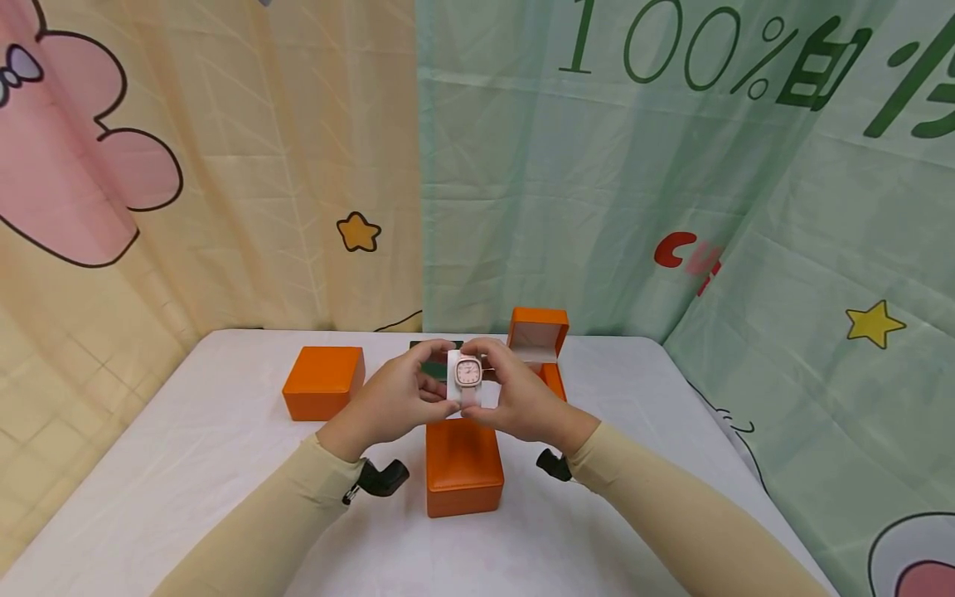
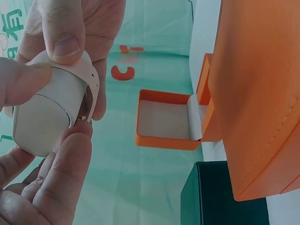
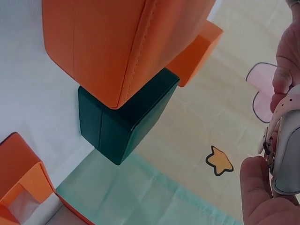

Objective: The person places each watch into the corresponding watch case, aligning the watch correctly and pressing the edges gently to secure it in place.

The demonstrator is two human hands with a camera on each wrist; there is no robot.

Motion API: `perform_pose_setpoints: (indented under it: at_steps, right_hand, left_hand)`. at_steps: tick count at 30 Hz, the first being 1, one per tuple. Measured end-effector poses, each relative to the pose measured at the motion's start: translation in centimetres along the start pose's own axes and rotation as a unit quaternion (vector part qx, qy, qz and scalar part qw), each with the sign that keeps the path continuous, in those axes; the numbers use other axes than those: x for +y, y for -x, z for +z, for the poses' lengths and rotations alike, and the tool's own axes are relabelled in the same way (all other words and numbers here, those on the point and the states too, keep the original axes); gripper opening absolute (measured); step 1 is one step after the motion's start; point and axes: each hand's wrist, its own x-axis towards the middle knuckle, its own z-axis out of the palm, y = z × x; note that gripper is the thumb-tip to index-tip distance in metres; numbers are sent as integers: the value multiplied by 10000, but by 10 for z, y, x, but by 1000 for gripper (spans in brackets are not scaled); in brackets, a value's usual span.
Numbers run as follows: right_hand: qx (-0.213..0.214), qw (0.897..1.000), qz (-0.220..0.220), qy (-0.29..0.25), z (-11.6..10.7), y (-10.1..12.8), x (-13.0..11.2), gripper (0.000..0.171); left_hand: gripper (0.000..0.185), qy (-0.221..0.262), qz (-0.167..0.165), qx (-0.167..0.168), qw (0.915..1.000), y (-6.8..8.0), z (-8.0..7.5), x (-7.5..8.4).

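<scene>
A closed orange box (image 1: 463, 467) is lying nearest on the white table (image 1: 186, 464), and it is being taken here as the landmark. Just above its far end, a watch (image 1: 467, 375) is being held in the air by both hands. The watch is wrapped around a small white cushion (image 2: 44, 117), with its pink strap (image 2: 89, 84) being closed around that cushion and its square face turned up toward the head camera.

The left hand (image 1: 399, 400) is being curled around the left side of the watch; its thumb and fingertips (image 2: 70, 164) are being pressed on the cushion and the strap. The right hand (image 1: 518, 396) is pinching the right side in the same way, a thumb (image 3: 260, 187) being pressed under the strap. No hand is spread.

To the left of the landmark, and a little farther, a second closed orange box (image 1: 323, 382) is standing apart. Behind the landmark, a dark green box (image 3: 124, 119) is being mostly hidden by the hands in the head view. To the far right of the landmark, an open orange box (image 1: 539, 342) is standing with its lid up and its pale inside empty.

As a judgement: the watch is out of any box and is being handled on its cushion; it is not yet set into the open box, and that box is not closed.
</scene>
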Motion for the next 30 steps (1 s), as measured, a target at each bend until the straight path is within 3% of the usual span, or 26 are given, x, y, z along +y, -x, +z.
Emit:
perform_pose_setpoints:
  at_steps: [16,22,30]
  right_hand:
    - [-42,9996,238,-155,-1,1,3,82]
    - [-109,9994,298,-100,-6,0,2,90]
    - [-93,9997,188,-128,-6,-1,4,83]
  left_hand:
    - [77,516,-2,-46,9987,-1,2,-3]
    - [78,397,-7,47,9992,-1,2,-3]
    - [78,345,3,9,9994,-2,3,-3]
